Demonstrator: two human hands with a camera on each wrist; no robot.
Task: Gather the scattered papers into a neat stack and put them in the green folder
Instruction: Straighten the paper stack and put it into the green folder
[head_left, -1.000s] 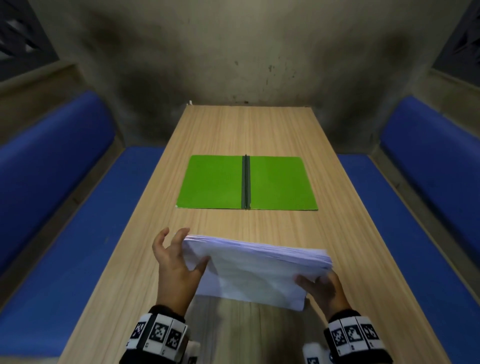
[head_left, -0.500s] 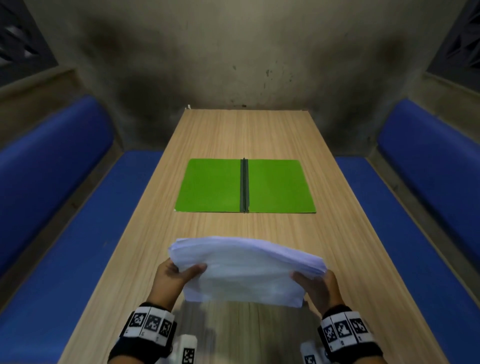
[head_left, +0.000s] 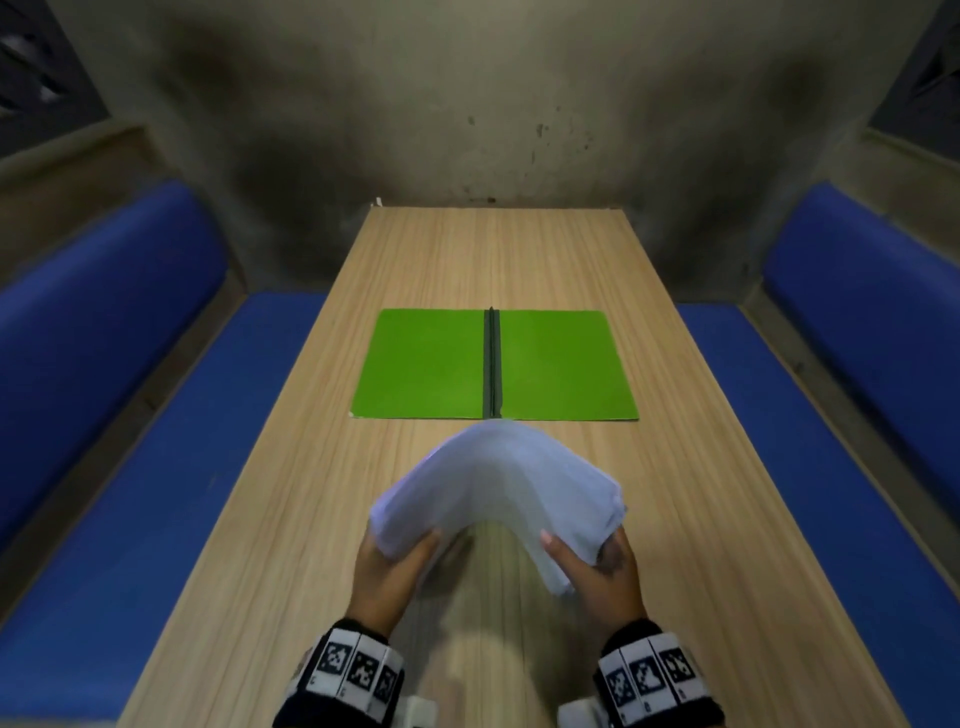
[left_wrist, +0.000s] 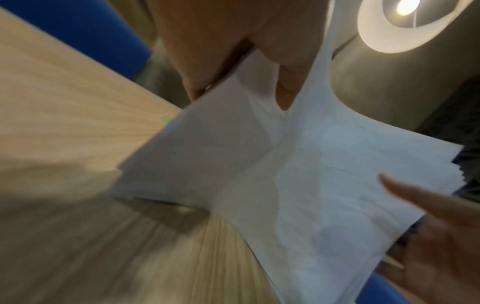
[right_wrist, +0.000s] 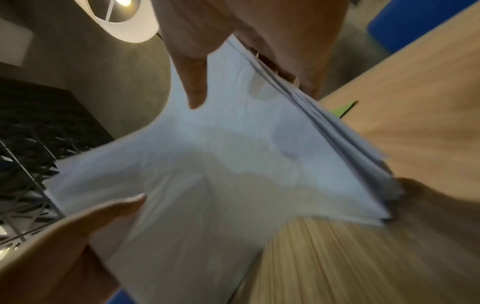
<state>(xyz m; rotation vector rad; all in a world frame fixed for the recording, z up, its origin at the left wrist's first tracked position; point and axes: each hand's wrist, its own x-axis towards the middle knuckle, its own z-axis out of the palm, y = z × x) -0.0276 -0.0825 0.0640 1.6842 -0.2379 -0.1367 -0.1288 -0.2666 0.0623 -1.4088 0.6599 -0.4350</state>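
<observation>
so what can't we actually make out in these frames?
- Paper stack: sheet count and any print, motion-blurred in all three views.
- Left hand, right hand: fingers hidden beneath the stack, head view.
- Green folder: only slivers past the stack in wrist views.

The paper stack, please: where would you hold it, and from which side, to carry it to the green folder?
Grip the paper stack at its two short ends, coming in from left and right, as the left hand and right hand do. It arches upward between them and would probably sag if held by one end.

Left hand (head_left: 387, 566) and right hand (head_left: 602, 569), raised, thumbs up, each gripping.
</observation>
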